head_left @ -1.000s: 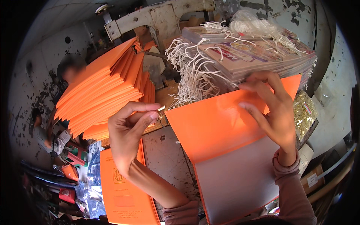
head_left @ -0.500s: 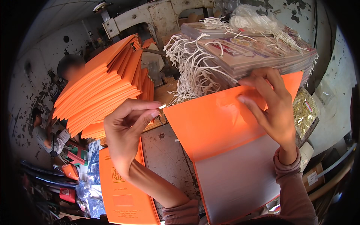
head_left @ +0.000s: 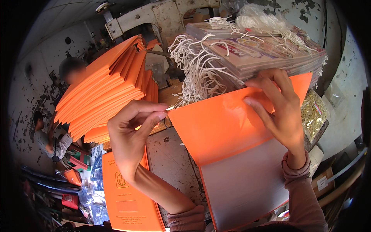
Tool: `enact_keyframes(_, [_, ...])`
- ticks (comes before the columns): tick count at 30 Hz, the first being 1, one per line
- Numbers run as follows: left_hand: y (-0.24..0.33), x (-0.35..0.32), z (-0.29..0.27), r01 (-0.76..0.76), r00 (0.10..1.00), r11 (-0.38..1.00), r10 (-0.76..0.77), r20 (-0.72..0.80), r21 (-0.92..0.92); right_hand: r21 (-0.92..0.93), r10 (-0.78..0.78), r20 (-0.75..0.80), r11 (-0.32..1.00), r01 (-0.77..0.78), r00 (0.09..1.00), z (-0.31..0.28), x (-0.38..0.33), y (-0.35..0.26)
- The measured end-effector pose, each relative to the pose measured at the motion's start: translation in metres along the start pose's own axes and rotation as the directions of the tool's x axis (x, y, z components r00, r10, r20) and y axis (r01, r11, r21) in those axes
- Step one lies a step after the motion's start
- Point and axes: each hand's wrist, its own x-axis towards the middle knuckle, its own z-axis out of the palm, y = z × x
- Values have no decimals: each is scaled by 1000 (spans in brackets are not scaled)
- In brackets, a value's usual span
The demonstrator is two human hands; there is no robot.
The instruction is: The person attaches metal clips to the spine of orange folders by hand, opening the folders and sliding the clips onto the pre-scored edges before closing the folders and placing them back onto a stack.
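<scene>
An orange folder lies opened before me, its cover raised toward the far side and a pale grey inner sheet facing up. My right hand grips the cover's far edge, thumb on the inner face and fingers over the rim. At the cover's far left corner, my left hand pinches a small shiny metal piece between thumb and forefinger. The fingertips partly hide that piece; it meets the corner. Below my left wrist rests a closed pile of orange folders.
Left of centre leans a tall stack of orange folders. Behind the cover stand flat clear-wrapped packs with white cords. A bag of gold-coloured metal bits sits right. A worn machine frame is behind; a person sits far left.
My left hand has moved slightly right, bringing the small metal piece from just beside the cover's corner up to it. My right hand and the folder stay put.
</scene>
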Motion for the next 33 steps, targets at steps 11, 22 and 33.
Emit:
enact_keyframes(11, [-6,1,-5,13,994,999,-10,109,-29,-26,-11,-7,1000,10,1000,5,-1,2])
enact_keyframes(22, [-15,4,-5,-33,993,995,43,108,-93,-39,-26,-34,999,25,999,6,0,2])
enact_keyframes(33, [-14,3,-4,-39,994,993,51,100,-116,-13,-31,-41,999,30,999,6,1,3])
